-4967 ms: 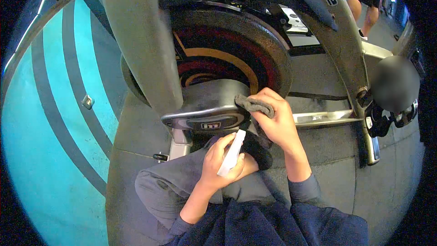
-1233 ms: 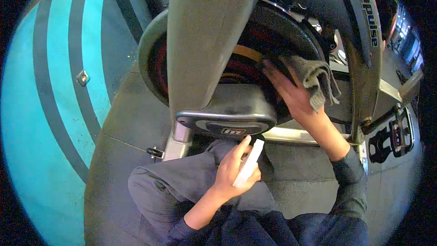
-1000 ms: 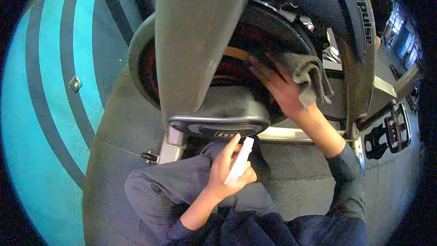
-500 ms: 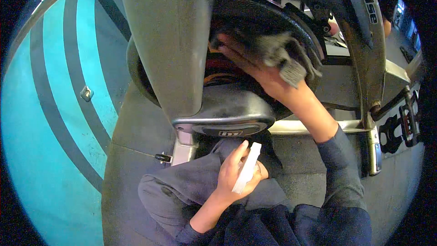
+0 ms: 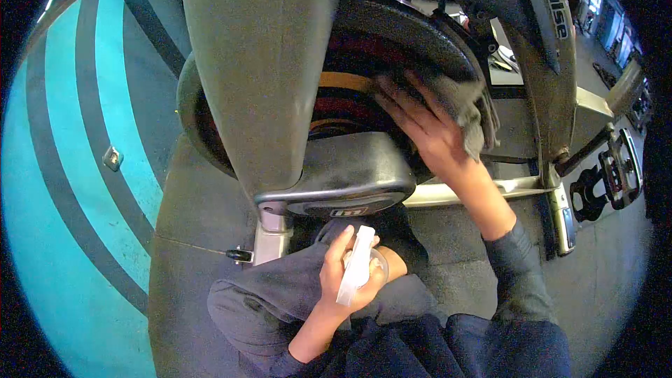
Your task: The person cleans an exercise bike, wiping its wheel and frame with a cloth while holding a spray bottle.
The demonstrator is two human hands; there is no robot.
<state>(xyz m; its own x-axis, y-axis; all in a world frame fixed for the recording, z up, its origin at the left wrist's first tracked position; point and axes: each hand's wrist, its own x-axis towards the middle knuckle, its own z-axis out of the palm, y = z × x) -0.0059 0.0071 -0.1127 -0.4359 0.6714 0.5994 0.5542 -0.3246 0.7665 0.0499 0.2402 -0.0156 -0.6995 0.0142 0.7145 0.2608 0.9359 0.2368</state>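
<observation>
My left hand (image 5: 330,281) is wrapped round a spray bottle with a white trigger head (image 5: 360,260), held upright above my lap; part of its clear body shows beside my fingers. My right hand (image 5: 442,145) reaches forward with a grey cloth (image 5: 467,101), its fingers stretched out and somewhat blurred. The cloth bunches along the hand's far right side, against the dark round disc (image 5: 427,17) of an exercise machine. An orange-brown band (image 5: 346,81) shows on the disc left of my fingertips. How the cloth lies under my palm is hidden.
A thick grey upright (image 5: 255,63) of the machine stands left of the disc, above a grey base cover (image 5: 350,161). A metal crossbar (image 5: 483,191) and a frame post (image 5: 553,98) are on the right. Turquoise striped flooring (image 5: 63,189) lies left, a pedal (image 5: 619,168) far right.
My right hand and the cloth have moved rightward and down across the disc, uncovering the orange-brown band. My left hand with the spray bottle has shifted slightly left in view; the view itself moved a little.
</observation>
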